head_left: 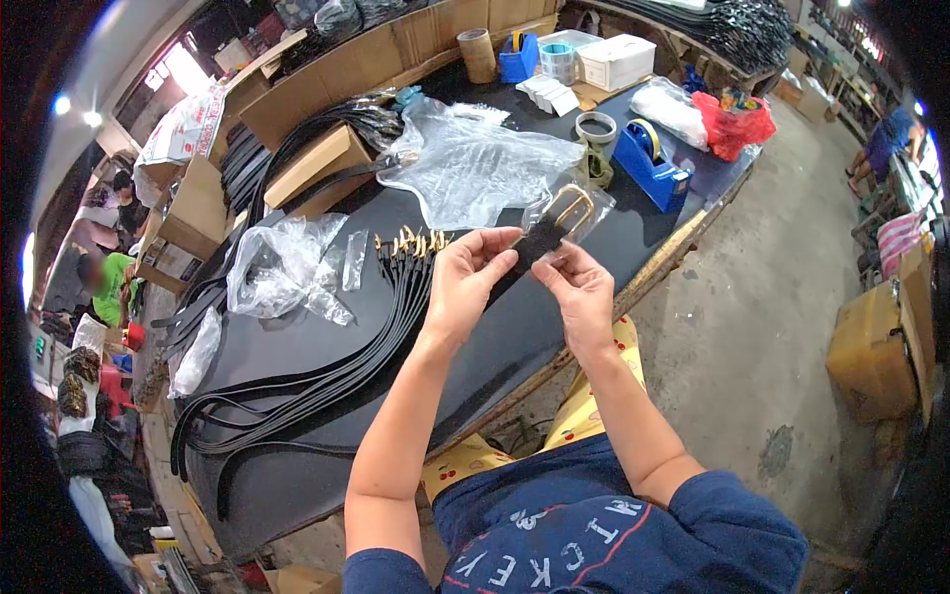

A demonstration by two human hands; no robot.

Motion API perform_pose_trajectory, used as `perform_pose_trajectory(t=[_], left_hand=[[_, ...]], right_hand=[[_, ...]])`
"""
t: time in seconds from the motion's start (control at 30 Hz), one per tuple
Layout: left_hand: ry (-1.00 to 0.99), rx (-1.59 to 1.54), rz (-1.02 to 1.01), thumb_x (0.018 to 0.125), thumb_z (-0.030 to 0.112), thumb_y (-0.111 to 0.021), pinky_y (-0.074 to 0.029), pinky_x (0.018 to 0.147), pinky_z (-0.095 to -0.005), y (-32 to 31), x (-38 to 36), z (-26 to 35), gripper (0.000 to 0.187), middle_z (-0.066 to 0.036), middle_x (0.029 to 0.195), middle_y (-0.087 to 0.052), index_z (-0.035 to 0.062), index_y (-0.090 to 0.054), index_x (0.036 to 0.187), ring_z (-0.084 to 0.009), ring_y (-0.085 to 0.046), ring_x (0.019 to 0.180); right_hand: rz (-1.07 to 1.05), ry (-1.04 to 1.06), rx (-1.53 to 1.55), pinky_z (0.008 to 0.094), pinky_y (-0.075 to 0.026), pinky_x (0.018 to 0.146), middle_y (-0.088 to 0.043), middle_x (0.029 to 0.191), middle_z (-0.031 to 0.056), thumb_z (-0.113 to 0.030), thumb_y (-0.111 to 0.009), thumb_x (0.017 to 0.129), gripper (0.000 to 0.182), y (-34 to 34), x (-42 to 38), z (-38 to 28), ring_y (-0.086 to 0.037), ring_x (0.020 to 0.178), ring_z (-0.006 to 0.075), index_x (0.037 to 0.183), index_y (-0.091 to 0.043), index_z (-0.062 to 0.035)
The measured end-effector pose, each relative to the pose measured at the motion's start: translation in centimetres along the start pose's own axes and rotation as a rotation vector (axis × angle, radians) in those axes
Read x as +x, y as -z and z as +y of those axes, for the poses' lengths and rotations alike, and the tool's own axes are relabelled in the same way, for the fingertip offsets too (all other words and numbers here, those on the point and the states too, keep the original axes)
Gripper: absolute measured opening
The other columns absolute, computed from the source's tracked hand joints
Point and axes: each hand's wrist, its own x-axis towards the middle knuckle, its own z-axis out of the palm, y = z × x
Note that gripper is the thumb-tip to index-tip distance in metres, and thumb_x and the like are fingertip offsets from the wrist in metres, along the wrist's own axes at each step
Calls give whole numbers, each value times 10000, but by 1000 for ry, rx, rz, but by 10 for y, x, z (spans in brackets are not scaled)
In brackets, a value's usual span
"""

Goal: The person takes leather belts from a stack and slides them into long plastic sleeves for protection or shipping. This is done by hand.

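Currently left fingers (501,263), right fingers (550,281) pinch black belt (540,238) near table edge (678,247); bare floor (727,346) beyond.

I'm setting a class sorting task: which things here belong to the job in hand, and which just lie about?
Seemingly for the job:
black belt with gold buckle, in left hand and right hand
clear plastic around the buckle
bundle of black belts

Apparently just lying about:
red plastic bag
white box
cardboard box at far right

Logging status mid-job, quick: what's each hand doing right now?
Left hand: closed, pinching the flat black strap with the gold-coloured metal buckle.
Right hand: closed, pinching the same strap near its buckle.
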Motion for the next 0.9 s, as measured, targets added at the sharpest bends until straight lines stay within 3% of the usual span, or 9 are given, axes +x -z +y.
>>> perform_pose_trajectory(t=[0.07,0.13,0.27,0.5,0.73,0.83,0.9], left_hand=[[30,-10,-26,856,24,-618,-477,813,-221,3,1,5,256,-61,981,-660,-47,-614,1102,-92,-610,878],[57,-21,-52,857,29,-620,-477,815,-222,5,1,6,262,-65,991,-659,-49,-613,1107,-94,-612,881],[46,-33,-107,865,36,-613,-478,813,-224,6,1,3,258,-65,996,-657,-51,-612,1108,-92,-609,880],[52,94,-182,892,36,-574,-451,758,-207,7,3,7,179,-22,911,-646,-36,-633,1045,-64,-563,815],[55,61,-248,896,86,-589,-444,807,-217,9,7,12,177,4,945,-640,-15,-628,1037,-60,-563,863],[51,-4,-307,884,100,-614,-444,790,-213,9,7,17,201,6,931,-627,5,-601,1061,-58,-560,857],[45,-171,-366,874,108,-632,-450,767,-212,8,8,17,307,-9,937,-612,31,-536,1155,-69,-568,856]], right_hand=[[44,-33,88,208,-489,745,-624,884,24,36,-649,824,59,0,1,-1,-584,793,74,878,-672,34],[-40,-42,213,224,-519,751,-651,859,38,47,-669,800,76,6,4,1,-610,779,86,873,-673,23],[-75,-126,150,224,-520,737,-669,855,42,48,-683,787,93,10,3,-2,-621,778,90,873,-677,12],[-100,-6,87,231,-520,728,-678,846,45,48,-678,792,91,21,3,6,-628,749,95,874,-680,8],[-149,33,-78,206,-488,699,-658,840,7,45,-670,805,68,19,3,-5,-580,741,56,849,-665,-6],[-161,58,-39,198,-472,687,-632,820,-18,51,-662,811,76,15,1,-10,-556,748,42,817,-637,-20],[-197,87,-29,196,-471,693,-617,812,-24,53,-661,811,88,16,3,-12,-553,754,41,814,-616,-22]])
